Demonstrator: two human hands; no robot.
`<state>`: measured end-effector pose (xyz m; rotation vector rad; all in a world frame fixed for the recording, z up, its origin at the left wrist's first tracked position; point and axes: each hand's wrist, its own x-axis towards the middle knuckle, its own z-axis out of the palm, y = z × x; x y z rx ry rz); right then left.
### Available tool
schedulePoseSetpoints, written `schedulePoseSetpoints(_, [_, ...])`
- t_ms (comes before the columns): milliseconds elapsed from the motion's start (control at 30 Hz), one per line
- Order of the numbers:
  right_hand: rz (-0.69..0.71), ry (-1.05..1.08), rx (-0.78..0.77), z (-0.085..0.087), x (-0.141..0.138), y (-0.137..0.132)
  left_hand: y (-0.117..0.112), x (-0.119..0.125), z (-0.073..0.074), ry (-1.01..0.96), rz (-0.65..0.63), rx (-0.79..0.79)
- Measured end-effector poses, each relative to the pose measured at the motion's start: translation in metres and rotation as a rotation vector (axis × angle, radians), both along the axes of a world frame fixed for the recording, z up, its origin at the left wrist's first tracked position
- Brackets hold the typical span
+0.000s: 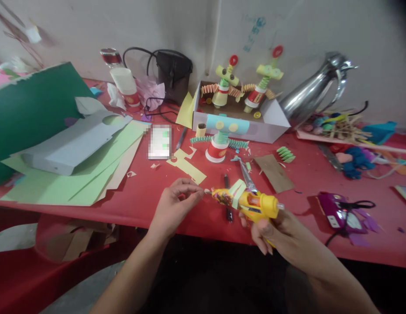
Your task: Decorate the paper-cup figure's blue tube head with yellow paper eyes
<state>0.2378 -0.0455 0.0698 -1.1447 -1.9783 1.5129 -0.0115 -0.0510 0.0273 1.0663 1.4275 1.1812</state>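
Observation:
My right hand (275, 231) grips a yellow glue gun (252, 204), its nozzle pointing left over the red table's front edge. A pale green paper strip (236, 192) rests against the gun's barrel. My left hand (175, 207) is pinched shut right at the nozzle tip, fingers pressed together on something too small to make out. Behind the hands stands a paper-cup robot (219, 141) with a blue head and green spring arms.
A white box (275, 120) holds two more cup robots. Green and cream paper sheets (75, 174) lie left, scissors (245, 172) and a brown card (274, 173) in the middle. A purple power strip (335, 211), a steel jug (312, 93) and craft clutter are right.

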Motion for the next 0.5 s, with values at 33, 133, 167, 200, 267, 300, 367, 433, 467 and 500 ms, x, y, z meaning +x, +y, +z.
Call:
schedulePoseSetpoints(33, [0.007, 0.000, 0.001, 0.0002, 0.0000, 0.0001, 0.0000, 0.0002, -0.0001, -0.003, 0.001, 0.005])
schedulePoseSetpoints(133, [0.033, -0.009, -0.001, 0.0003, 0.0007, -0.0001, 0.0005, 0.0010, -0.0001, -0.005, 0.009, 0.016])
schedulePoseSetpoints(167, [0.036, -0.011, -0.002, -0.0001, 0.0010, -0.0003, 0.0006, 0.0012, 0.0000, -0.005, 0.011, 0.016])
schedulePoseSetpoints(200, [0.039, -0.011, -0.003, -0.0006, 0.0014, -0.0006, 0.0007, 0.0014, 0.0000, -0.005, 0.012, 0.016])
schedulePoseSetpoints(267, [0.039, 0.001, -0.005, -0.0020, 0.0018, -0.0014, 0.0006, 0.0012, -0.0001, -0.007, 0.012, 0.017])
schedulePoseSetpoints(300, [0.039, 0.012, -0.007, -0.0026, 0.0019, -0.0017, 0.0003, 0.0010, -0.0002, -0.009, 0.010, 0.019])
schedulePoseSetpoints(367, [0.040, 0.028, -0.020, -0.0033, 0.0017, -0.0020, -0.0005, 0.0002, -0.0004, -0.012, 0.005, 0.020])
schedulePoseSetpoints(433, [0.043, 0.035, -0.027, -0.0033, 0.0013, -0.0019, -0.0015, -0.0005, -0.0002, -0.009, 0.002, 0.016])
schedulePoseSetpoints(467, [0.047, 0.032, -0.025, -0.0031, 0.0012, -0.0018, -0.0020, -0.0007, 0.0000, -0.006, 0.001, 0.013])
schedulePoseSetpoints(500, [0.049, 0.028, -0.022, -0.0029, 0.0010, -0.0016, -0.0023, -0.0007, 0.0002, -0.004, 0.001, 0.008])
